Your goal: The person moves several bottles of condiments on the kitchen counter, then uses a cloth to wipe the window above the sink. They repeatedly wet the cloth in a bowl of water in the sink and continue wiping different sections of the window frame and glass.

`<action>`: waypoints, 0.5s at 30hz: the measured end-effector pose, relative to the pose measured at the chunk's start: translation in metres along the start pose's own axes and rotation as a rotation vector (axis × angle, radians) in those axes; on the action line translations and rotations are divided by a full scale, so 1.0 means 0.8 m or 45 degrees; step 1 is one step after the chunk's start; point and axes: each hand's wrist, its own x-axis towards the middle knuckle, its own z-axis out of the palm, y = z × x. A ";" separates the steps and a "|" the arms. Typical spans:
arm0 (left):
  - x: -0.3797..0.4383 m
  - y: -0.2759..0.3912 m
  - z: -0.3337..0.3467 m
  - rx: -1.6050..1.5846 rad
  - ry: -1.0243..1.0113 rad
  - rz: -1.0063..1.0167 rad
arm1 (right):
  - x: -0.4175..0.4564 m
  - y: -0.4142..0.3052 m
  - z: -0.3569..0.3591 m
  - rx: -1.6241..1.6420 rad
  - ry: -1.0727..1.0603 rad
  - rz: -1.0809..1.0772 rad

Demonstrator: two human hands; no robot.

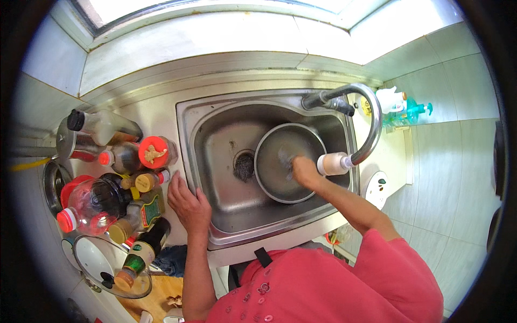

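My right hand (305,173) reaches into a round metal pan (264,187), its fingers curled over a blurred greyish scrubber (285,156) against the pan's inside. The scrubber is partly hidden by the hand. The pan stands in the right part of a stainless steel sink (220,202), beside the drain (244,166). My left hand (189,206) lies on the counter at the sink's left rim, fingers spread and holding nothing. Above the right wrist hangs the tap's nozzle (335,164), at the end of a curved metal tap (375,121).
Bottles and jars crowd the counter on the left, among them a red-lidded jar (155,152) and a green-labelled bottle (139,254) close to my left forearm. A glass lid (95,258) lies below them. A teal pump bottle (412,111) stands behind the tap at right.
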 end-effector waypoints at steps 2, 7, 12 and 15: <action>-0.001 0.002 0.003 0.031 0.019 0.034 | 0.028 0.049 0.055 -0.121 0.172 0.190; -0.001 -0.006 0.011 0.030 0.006 0.080 | 0.049 0.049 0.129 -0.044 -0.132 -0.212; -0.002 -0.004 0.007 0.078 0.014 0.100 | 0.055 0.067 0.119 0.148 0.540 0.080; 0.003 -0.003 0.009 0.073 0.010 0.134 | 0.057 0.076 0.131 0.009 0.303 0.162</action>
